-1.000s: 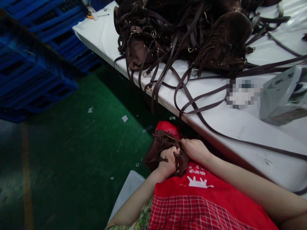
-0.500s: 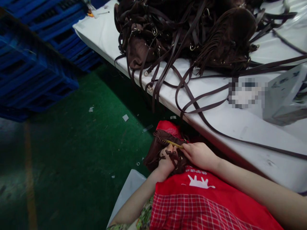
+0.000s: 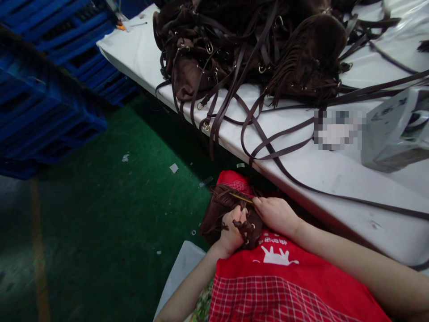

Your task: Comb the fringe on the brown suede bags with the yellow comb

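Observation:
A dark brown fringed bag (image 3: pixel 214 218) rests in the lap, against the red apron. My left hand (image 3: pixel 232 230) is closed at the bag's upper part, its fingertips pinching brown fringe or cord. Dark knotted cord ends (image 3: pixel 246 227) hang over that hand's fingers. My right hand (image 3: pixel 276 216) is closed, thumb and finger pinching one end of a thin yellow strip (image 3: pixel 241 198). The strip's other end points left across the fringe (image 3: pixel 221 192). Whether the strip is stiff or soft, I cannot tell. My fingers hide part of the bag's opening.
Brown bags (image 3: pixel 192 76) with straps and buckles lie piled on the white-covered table (image 3: pixel 355 183). Long straps (image 3: pixel 214 125) hang over its edge. A grey-white container (image 3: pixel 382 138) stands at the right. Blue pallets (image 3: pixel 50 112) are stacked left, and paper scraps (image 3: pixel 173 168) lie on the green floor.
The right hand and yellow strip have moved slightly away from the left hand's fingertips, leaving a small gap. More loose fringe shows beside the strip. The whole view has shifted a little.

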The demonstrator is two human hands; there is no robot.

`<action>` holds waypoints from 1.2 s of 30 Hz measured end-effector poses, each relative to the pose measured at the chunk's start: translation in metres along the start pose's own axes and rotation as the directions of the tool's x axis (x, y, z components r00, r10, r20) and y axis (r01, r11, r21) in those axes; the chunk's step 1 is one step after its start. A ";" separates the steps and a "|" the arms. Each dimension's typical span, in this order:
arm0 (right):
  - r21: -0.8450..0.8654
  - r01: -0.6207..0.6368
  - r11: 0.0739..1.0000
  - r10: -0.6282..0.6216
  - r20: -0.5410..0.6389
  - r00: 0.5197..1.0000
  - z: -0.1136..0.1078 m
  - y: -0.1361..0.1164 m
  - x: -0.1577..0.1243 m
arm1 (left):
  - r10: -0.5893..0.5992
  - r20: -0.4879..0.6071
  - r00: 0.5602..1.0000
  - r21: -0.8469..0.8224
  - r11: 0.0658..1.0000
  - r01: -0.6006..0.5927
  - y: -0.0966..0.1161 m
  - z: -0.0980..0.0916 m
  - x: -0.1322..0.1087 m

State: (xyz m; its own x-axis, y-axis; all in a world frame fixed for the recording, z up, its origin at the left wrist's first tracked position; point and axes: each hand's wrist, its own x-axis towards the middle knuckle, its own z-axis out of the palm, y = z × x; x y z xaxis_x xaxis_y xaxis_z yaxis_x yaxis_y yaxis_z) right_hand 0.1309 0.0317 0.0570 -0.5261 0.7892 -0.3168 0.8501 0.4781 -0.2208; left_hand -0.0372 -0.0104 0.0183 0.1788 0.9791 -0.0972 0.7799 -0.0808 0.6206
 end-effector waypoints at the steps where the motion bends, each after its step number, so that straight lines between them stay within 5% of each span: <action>1: -0.010 -0.030 1.000 0.030 0.003 1.000 0.001 0.001 0.002 | 0.011 -0.006 1.000 0.001 1.000 -0.011 0.000 0.000 0.000; 12: 0.112 -0.218 0.969 0.210 0.084 0.974 0.007 -0.003 0.024 | 0.136 -0.064 0.989 0.160 0.979 -0.125 -0.002 0.006 -0.001; 18: 0.123 -0.351 0.928 0.340 0.107 0.934 -0.010 0.025 0.051 | 0.390 0.059 0.919 0.159 0.905 -0.394 0.006 0.009 -0.019; 23: 0.354 -0.261 0.898 0.280 -0.003 0.960 -0.020 0.038 0.040 | 0.157 -0.088 0.984 0.141 0.980 -0.144 -0.003 -0.001 -0.014; 28: 0.549 -0.184 0.815 0.243 -0.037 0.969 -0.019 0.038 0.005 | 0.001 -0.326 0.945 -0.023 1.000 -0.009 0.002 -0.011 -0.011; 32: 0.301 -0.015 0.954 -0.011 0.083 0.997 -0.007 0.015 -0.014 | -0.020 -0.380 0.925 -0.080 0.997 -0.012 0.012 -0.010 -0.012; 36: 0.015 0.050 0.999 -0.051 0.150 0.987 0.014 0.001 -0.013 | -0.026 -0.371 0.928 -0.081 0.997 -0.005 0.013 -0.008 -0.012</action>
State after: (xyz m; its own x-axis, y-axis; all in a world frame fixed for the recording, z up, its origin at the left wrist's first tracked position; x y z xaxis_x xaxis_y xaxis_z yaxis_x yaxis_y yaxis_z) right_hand 0.1383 0.0168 0.0484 -0.5665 0.6966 -0.4402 0.8225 0.5109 -0.2499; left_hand -0.0345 -0.0212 0.0337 -0.0765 0.9803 0.1822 0.7276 -0.0700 0.6824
